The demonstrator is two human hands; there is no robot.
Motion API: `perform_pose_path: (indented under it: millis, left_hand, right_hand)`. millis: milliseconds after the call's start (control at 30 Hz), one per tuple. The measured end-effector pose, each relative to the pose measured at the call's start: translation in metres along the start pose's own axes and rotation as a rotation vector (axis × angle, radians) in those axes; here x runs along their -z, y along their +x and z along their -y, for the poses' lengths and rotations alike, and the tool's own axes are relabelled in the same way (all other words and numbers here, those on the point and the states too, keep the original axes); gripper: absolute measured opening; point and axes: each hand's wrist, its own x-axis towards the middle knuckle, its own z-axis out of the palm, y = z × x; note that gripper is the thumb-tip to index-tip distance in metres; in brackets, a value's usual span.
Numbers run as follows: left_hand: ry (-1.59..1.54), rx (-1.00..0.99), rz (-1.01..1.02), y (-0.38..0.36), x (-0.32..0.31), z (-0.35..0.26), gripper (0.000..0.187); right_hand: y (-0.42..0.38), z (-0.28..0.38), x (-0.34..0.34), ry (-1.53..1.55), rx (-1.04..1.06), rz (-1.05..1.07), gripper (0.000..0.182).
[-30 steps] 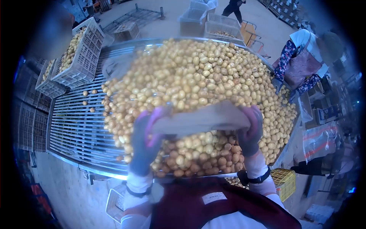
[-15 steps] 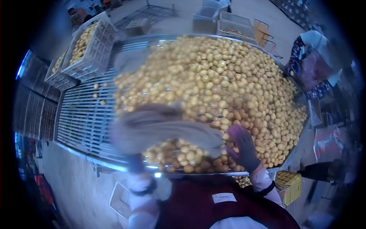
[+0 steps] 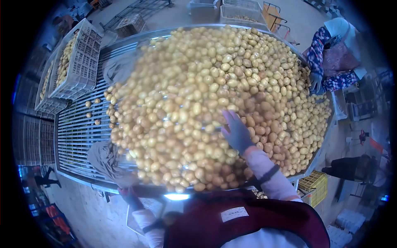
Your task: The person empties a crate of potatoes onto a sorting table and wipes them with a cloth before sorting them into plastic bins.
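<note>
A large heap of small yellow potatoes (image 3: 186, 103) covers most of a slatted metal table (image 3: 78, 124). My right hand (image 3: 238, 131), in a grey glove with pinkish fingertips, lies on the middle of the heap with its fingers spread. At the near left edge of the table, my left hand (image 3: 129, 193) is dim and blurred beside a crumpled grey cloth (image 3: 105, 159); its fingers cannot be made out. Another grey cloth (image 3: 120, 68) lies on the slats at the far left of the heap.
White crates of potatoes (image 3: 82, 62) stand at the table's back left. A co-worker (image 3: 339, 58) reaches to the heap from the right. A yellow crate (image 3: 313, 186) is below the near right edge. More bins (image 3: 244, 15) stand beyond the far edge.
The grey cloth has moved from over the near heap to the left slats, uncovering potatoes. My left hand has shifted left and down, my right hand up and left.
</note>
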Motion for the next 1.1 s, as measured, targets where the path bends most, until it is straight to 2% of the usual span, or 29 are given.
perform_pose_path:
  millis: [33,133,167,200,233,267,333,367,400,433,500,533,633,767,867,967,1033,1100]
  left_hand:
    - [0.016,-0.132,-0.083,-0.016,-0.012,-0.01,0.066]
    - [0.017,-0.427,-0.177,-0.061,-0.078,-0.15,0.059]
    - [-0.086,-0.318,0.038,-0.068,-0.097,-0.186,0.052]
    - [0.008,-0.422,0.18,-0.08,-0.114,-0.225,0.045]
    - [-0.12,-0.363,0.428,-0.087,-0.136,-0.245,0.039]
    - [-0.005,-0.539,0.601,-0.081,-0.16,-0.249,0.041]
    - [0.023,-0.903,0.777,-0.081,-0.216,-0.264,0.043]
    - [0.117,-0.979,0.745,-0.086,-0.242,-0.266,0.043]
    - [0.21,-1.054,0.71,-0.093,-0.267,-0.267,0.042]
    - [0.302,-1.127,0.669,-0.098,-0.288,-0.266,0.041]
    - [0.417,-1.114,0.671,-0.104,-0.316,-0.264,0.042]
    - [0.476,-1.11,0.67,-0.104,-0.327,-0.264,0.042]
    - [0.454,-1.04,0.703,-0.105,-0.333,-0.283,0.035]
    - [0.411,-1.003,0.712,-0.1,-0.328,-0.293,0.028]
    - [0.393,-1.001,0.68,-0.097,-0.335,-0.281,0.029]
    - [0.397,-0.938,0.704,-0.105,-0.328,-0.275,0.03]
    - [0.338,-0.884,0.75,-0.107,-0.328,-0.27,0.031]
    - [0.319,-0.964,0.633,-0.105,-0.334,-0.26,0.031]
  right_hand:
    - [0.014,0.004,-0.007,-0.065,-0.042,0.035,0.065]
    - [0.042,-0.005,-0.037,-0.225,-0.065,0.077,0.073]
    - [0.047,-0.008,-0.044,-0.269,-0.059,0.076,0.075]
    - [0.047,-0.014,-0.046,-0.065,-0.037,0.055,0.073]
    - [0.042,-0.02,-0.044,0.138,-0.019,0.032,0.072]
    - [0.037,-0.027,-0.041,0.338,-0.002,0.007,0.07]
    - [0.024,-0.041,-0.035,0.642,-0.162,0.047,0.068]
    - [0.018,-0.046,-0.032,0.793,-0.243,0.059,0.067]
    - [0.015,-0.036,-0.014,1.058,-0.245,0.009,0.054]
    - [0.016,-0.033,0.004,1.089,-0.315,0.009,0.049]
    - [0.016,-0.038,0.034,1.155,-0.453,0.011,0.039]
    - [0.021,-0.042,0.039,1.148,-0.247,-0.073,0.032]
    - [0.057,-0.059,0.047,0.689,-0.414,-0.047,0.032]
    - [0.109,-0.072,0.002,-0.194,-0.037,-0.192,0.029]
    - [0.134,-0.082,-0.021,-0.287,-0.155,-0.03,0.035]
    - [0.127,-0.09,-0.001,-0.175,-0.106,0.194,0.039]
    - [0.098,-0.09,0.017,0.313,-0.203,0.232,0.04]
    - [0.063,-0.072,0.037,0.789,-0.335,0.236,0.042]
